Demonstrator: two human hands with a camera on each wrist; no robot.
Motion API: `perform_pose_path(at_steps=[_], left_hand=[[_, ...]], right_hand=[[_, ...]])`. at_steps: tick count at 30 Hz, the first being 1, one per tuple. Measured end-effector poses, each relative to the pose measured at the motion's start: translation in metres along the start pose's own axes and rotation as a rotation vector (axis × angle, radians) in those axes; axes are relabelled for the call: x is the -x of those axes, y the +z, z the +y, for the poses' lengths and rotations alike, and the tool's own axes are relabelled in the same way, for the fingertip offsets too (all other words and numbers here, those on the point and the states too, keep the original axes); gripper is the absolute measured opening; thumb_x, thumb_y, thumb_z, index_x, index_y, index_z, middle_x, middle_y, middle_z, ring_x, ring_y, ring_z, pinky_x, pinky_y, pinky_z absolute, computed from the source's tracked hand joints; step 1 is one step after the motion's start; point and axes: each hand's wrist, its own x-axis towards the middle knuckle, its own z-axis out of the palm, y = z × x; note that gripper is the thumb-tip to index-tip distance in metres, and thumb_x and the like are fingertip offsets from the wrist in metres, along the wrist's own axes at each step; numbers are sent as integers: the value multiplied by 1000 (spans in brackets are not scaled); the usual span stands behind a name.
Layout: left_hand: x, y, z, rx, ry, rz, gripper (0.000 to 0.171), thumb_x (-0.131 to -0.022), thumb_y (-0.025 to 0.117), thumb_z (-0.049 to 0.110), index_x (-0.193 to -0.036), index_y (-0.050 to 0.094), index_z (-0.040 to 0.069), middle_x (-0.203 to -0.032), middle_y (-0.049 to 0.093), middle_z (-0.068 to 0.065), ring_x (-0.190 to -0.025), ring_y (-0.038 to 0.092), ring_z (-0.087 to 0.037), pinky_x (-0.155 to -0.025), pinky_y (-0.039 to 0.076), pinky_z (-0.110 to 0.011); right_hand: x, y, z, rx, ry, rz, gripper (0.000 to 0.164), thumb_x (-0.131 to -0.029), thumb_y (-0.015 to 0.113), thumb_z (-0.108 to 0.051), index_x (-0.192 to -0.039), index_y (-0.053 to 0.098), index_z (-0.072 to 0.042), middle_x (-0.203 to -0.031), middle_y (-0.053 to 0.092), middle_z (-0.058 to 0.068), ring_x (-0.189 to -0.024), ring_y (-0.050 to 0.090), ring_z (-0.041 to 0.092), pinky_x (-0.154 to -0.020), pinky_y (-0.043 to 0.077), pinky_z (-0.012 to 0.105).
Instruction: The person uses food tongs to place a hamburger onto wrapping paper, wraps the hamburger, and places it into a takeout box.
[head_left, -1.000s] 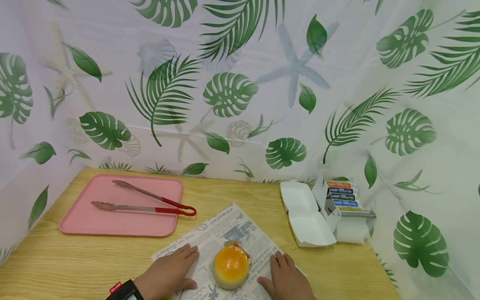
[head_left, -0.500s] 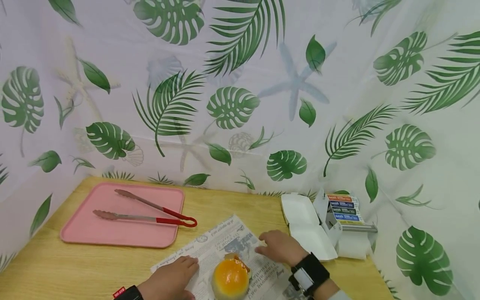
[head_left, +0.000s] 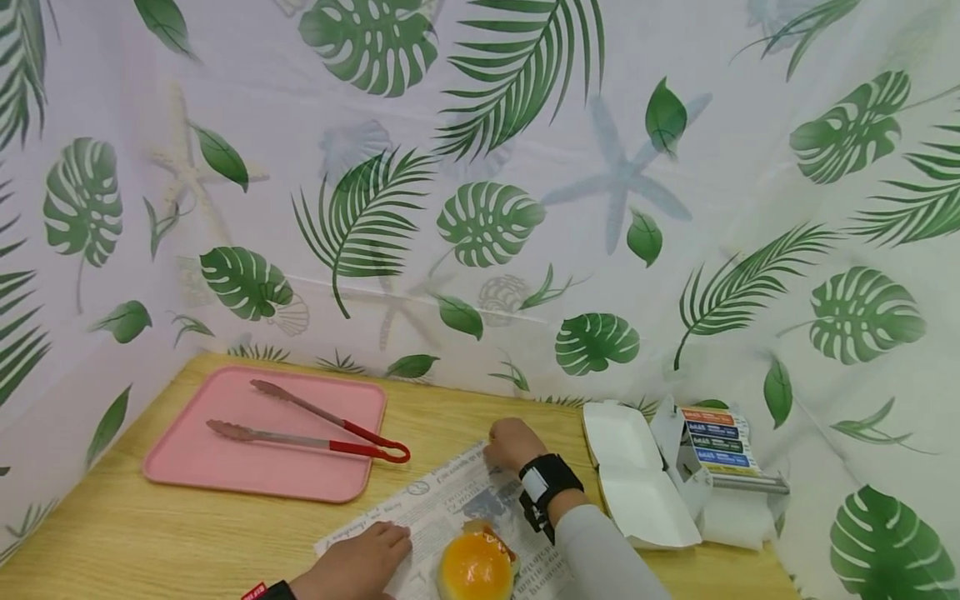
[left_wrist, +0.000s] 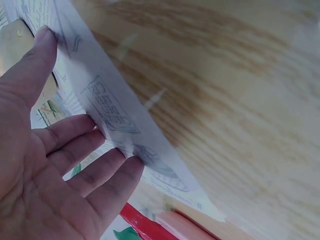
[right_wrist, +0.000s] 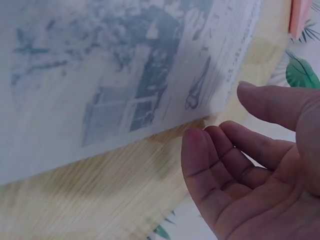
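Note:
A burger with a glossy golden bun (head_left: 477, 568) sits on a sheet of newsprint-patterned wrapping paper (head_left: 431, 502) at the front of the table. On the paper's left edge rests my left hand (head_left: 362, 560); in the left wrist view its fingertips (left_wrist: 134, 161) touch the sheet. My right hand (head_left: 515, 444) reaches across to the far corner of the paper. Seen from the right wrist, that corner (right_wrist: 212, 112) lies between the thumb and the bent fingers (right_wrist: 195, 150), with a gap between thumb and fingers.
Red-handled tongs (head_left: 300, 440) lie on a pink tray (head_left: 187, 442) at the left, handles past its edge. An opened white takeout box (head_left: 641, 492) stands right of the paper, beside a label dispenser (head_left: 716, 442). A leaf-print curtain (head_left: 495, 150) encloses the table.
My right hand has left the paper's right side and swung forward and left to its far corner. The left hand stays on the paper's left edge. The head view has tilted up.

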Motion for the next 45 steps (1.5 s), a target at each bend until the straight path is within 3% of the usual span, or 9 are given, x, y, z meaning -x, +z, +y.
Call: perform_pose_path(at_steps=[3, 15, 17, 20, 22, 25, 31, 37, 45], left_hand=[[0, -1, 1, -22, 12, 29, 64, -84, 80, 46, -131, 61, 8, -137, 60, -9, -126, 56, -26, -98, 53, -34], [-1, -9, 9, 24, -38, 10, 72, -80, 83, 47, -135, 60, 6, -140, 59, -10, -129, 55, -27, -101, 51, -39], [-1, -10, 9, 25, -38, 6, 73, -80, 83, 47, -136, 60, 7, -141, 59, -10, -129, 55, -27, -102, 51, -39], [0, -9, 9, 23, -29, 13, 72, -80, 83, 47, -135, 60, 6, -140, 59, -11, -129, 55, -27, -100, 51, -39], [1, -9, 9, 22, -22, 17, 72, -80, 83, 46, -135, 60, 6, -140, 59, -11, -129, 55, -27, -100, 52, -39], [2, -8, 9, 20, -16, 23, 73, -80, 83, 46, -135, 60, 5, -140, 59, -12, -128, 55, -27, -100, 52, -39], [2, -8, 9, 35, -21, 20, 73, -80, 83, 46, -136, 59, 5, -140, 59, -12, -129, 54, -27, -99, 52, -41], [2, -7, 7, 74, -40, -2, 73, -80, 83, 47, -136, 59, 6, -141, 58, -12, -130, 54, -28, -99, 52, -45], [5, -7, 6, 74, -2, 29, 73, -80, 83, 45, -134, 59, 2, -139, 59, -15, -129, 54, -30, -96, 53, -45]], right_hand=[[-5, -2, -1, 10, -13, -16, 55, -94, 62, -2, -53, 28, -17, -53, 14, -6, -50, 10, 10, -51, 16, 27], [-7, -9, -4, -50, 51, -44, 48, -92, 60, 0, -54, 34, -14, -54, 21, -2, -49, 17, 13, -51, 20, 29], [-7, -8, -4, -54, 57, -41, 33, -93, 62, -3, -62, 51, -10, -60, 41, -1, -53, 32, 13, -52, 30, 29], [-7, -5, -1, -83, 76, -47, 8, -94, 67, -11, -94, 70, -4, -91, 67, 8, -76, 56, 19, -68, 48, 35], [-5, -4, 1, -102, 69, -51, 21, -95, 68, -16, -113, 71, -5, -115, 69, 13, -93, 62, 23, -80, 52, 39], [-3, -4, 3, -135, 38, -78, 26, -98, 66, -21, -120, 71, -9, -125, 67, 14, -99, 64, 25, -84, 53, 41], [3, -12, 3, -160, -31, -155, 26, -98, 66, -23, -123, 70, -13, -122, 68, 9, -97, 63, 22, -83, 51, 39], [6, -20, 2, -245, -58, -216, 19, -95, 71, -20, -113, 66, -14, -120, 66, 10, -98, 61, 23, -82, 52, 38], [22, -34, 1, -252, -105, -146, 32, -93, 73, -11, -123, 62, -15, -107, 64, 5, -90, 58, 20, -80, 51, 36]])
